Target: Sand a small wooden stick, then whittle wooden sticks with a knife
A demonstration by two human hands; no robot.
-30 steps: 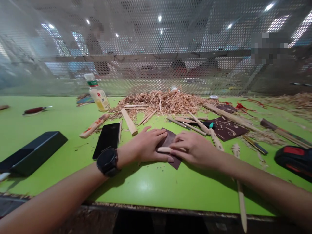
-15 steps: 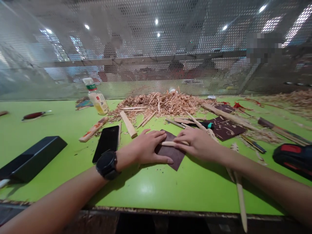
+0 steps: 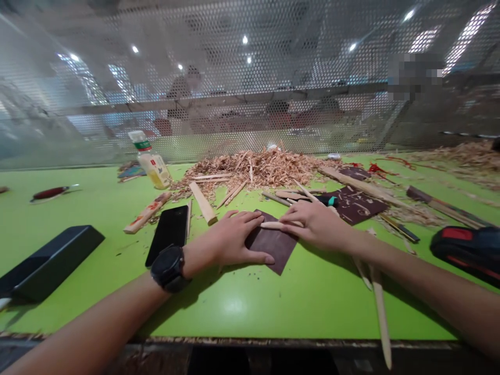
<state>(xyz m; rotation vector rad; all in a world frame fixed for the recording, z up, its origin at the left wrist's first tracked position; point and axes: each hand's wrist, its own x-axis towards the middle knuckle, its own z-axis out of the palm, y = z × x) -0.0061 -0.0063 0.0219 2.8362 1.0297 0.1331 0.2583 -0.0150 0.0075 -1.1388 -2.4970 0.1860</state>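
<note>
Work in hand: we are listing one slender pale wooden stick point(image 3: 272, 225), lying across the upper part of a dark sandpaper sheet point(image 3: 273, 249) on the green tabletop point(image 3: 234, 312); our right hand point(image 3: 318, 224) is pinching it, fingers drawn together on the shaft, while our left hand point(image 3: 234, 237) is lying spread on the sheet, thumb apart, not clasping the stick. Progress: we are judging the shaping largely done, the bared end looking rounded, and the smoothing unfinished (the other end is hiding under our fingers, so we are leaving it unassessed). One longer tapered stick point(image 3: 380, 317) is jutting over the near edge; one heap of wood shavings point(image 3: 258, 167) is lying at the back. Containers: one white-capped plastic bottle point(image 3: 153, 167) is standing before the shavings on the left, holding yellowish liquid in its lower part; one dark grey case point(image 3: 54, 263) is sitting farther left, and we are not making out any contents.
</note>
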